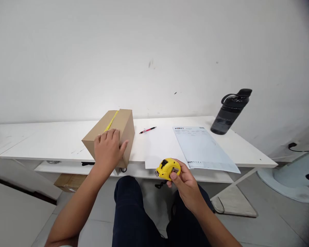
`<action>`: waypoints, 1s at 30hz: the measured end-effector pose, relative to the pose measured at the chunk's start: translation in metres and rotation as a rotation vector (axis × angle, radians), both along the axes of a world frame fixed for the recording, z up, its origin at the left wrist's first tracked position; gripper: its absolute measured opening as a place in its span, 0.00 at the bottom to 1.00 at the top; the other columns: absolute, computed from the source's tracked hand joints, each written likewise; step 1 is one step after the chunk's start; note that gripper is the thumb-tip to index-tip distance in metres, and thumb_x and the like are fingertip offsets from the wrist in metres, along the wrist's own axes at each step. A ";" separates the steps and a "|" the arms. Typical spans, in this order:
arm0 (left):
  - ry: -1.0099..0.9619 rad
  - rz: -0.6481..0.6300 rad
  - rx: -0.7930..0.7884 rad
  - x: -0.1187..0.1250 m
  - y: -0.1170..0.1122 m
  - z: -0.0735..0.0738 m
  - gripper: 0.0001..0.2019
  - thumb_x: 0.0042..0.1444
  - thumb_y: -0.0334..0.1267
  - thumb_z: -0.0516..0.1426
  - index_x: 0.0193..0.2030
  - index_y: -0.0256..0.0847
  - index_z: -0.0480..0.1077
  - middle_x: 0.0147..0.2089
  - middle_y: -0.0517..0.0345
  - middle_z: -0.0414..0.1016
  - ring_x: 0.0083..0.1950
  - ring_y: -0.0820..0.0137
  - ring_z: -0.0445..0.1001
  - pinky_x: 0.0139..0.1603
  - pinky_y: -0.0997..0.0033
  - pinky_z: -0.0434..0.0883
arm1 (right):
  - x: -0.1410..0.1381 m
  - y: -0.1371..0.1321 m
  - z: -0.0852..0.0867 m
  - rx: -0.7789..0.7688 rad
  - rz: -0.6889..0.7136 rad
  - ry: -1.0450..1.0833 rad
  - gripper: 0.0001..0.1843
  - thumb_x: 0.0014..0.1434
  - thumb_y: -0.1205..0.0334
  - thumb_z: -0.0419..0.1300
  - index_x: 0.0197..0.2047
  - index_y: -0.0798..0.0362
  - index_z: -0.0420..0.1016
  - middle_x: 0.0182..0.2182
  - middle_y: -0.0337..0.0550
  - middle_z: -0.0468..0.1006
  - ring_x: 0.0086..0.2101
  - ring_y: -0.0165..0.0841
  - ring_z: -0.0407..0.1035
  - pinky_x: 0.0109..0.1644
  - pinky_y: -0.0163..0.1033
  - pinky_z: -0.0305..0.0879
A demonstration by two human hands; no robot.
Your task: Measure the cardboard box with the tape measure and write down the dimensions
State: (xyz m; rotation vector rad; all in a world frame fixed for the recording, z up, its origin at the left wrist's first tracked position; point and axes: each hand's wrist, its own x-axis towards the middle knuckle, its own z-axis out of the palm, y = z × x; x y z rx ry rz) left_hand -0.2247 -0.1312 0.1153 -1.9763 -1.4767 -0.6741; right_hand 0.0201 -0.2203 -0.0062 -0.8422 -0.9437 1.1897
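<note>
A brown cardboard box (122, 125) sealed with a strip of yellow tape sits at the front edge of the white table (54, 140). My left hand (108, 147) lies on the box's near top corner, fingers together and curved over it. My right hand (182, 180) is closed around a yellow tape measure (168, 168), held just in front of the table edge above my lap. The tape is not pulled out.
A red and black pen (147, 130) lies behind the box. A white sheet (159, 145) and a printed form (204, 147) lie to the right. A dark water bottle (230, 111) stands at the back right. A second cardboard box (69, 181) sits under the table.
</note>
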 end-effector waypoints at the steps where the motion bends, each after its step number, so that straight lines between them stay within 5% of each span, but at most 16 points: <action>1: -0.003 -0.003 -0.020 -0.006 0.000 0.000 0.21 0.66 0.49 0.53 0.59 0.41 0.70 0.60 0.42 0.76 0.59 0.47 0.74 0.60 0.43 0.66 | 0.002 0.001 -0.002 -0.007 -0.001 -0.002 0.27 0.57 0.47 0.70 0.57 0.43 0.71 0.38 0.40 0.77 0.28 0.31 0.69 0.30 0.38 0.72; 9: 0.073 -0.308 -0.224 -0.101 -0.004 0.017 0.24 0.68 0.52 0.49 0.68 0.51 0.65 0.68 0.54 0.71 0.68 0.57 0.70 0.67 0.51 0.66 | 0.026 0.001 -0.004 -0.085 -0.046 -0.093 0.31 0.53 0.45 0.72 0.55 0.46 0.70 0.37 0.39 0.77 0.27 0.30 0.68 0.31 0.40 0.72; 13: 0.107 -0.271 -0.201 -0.129 -0.003 0.026 0.23 0.69 0.49 0.49 0.68 0.52 0.65 0.68 0.55 0.71 0.69 0.56 0.68 0.68 0.51 0.66 | 0.031 0.002 -0.003 -0.102 -0.033 -0.152 0.31 0.53 0.44 0.72 0.55 0.46 0.69 0.38 0.40 0.77 0.26 0.30 0.68 0.31 0.41 0.73; 17: 0.177 -0.283 0.006 -0.104 -0.033 0.013 0.21 0.67 0.42 0.55 0.66 0.51 0.66 0.65 0.50 0.73 0.65 0.54 0.72 0.64 0.49 0.68 | 0.021 0.002 0.003 -0.087 0.005 -0.135 0.31 0.53 0.44 0.72 0.55 0.46 0.69 0.39 0.41 0.77 0.26 0.30 0.69 0.31 0.41 0.73; 21: 0.213 -0.574 0.054 -0.046 -0.083 -0.014 0.28 0.61 0.50 0.62 0.65 0.45 0.66 0.56 0.47 0.80 0.57 0.60 0.78 0.64 0.55 0.71 | 0.000 0.000 0.019 -0.051 0.148 -0.131 0.30 0.54 0.45 0.71 0.56 0.44 0.70 0.38 0.40 0.77 0.28 0.32 0.71 0.32 0.41 0.73; 24: 0.184 -0.700 0.108 -0.014 -0.107 -0.027 0.22 0.58 0.47 0.65 0.58 0.44 0.72 0.49 0.51 0.83 0.51 0.65 0.81 0.63 0.58 0.72 | -0.016 -0.004 0.033 -0.004 0.305 -0.132 0.30 0.54 0.46 0.72 0.57 0.43 0.70 0.38 0.40 0.78 0.29 0.32 0.71 0.35 0.40 0.75; 30: 0.162 -0.693 0.257 -0.011 -0.110 -0.030 0.11 0.60 0.32 0.63 0.49 0.41 0.76 0.44 0.55 0.85 0.45 0.69 0.82 0.66 0.58 0.69 | -0.036 -0.013 0.048 0.051 0.382 -0.153 0.27 0.55 0.50 0.72 0.55 0.44 0.71 0.39 0.41 0.80 0.31 0.32 0.74 0.35 0.39 0.76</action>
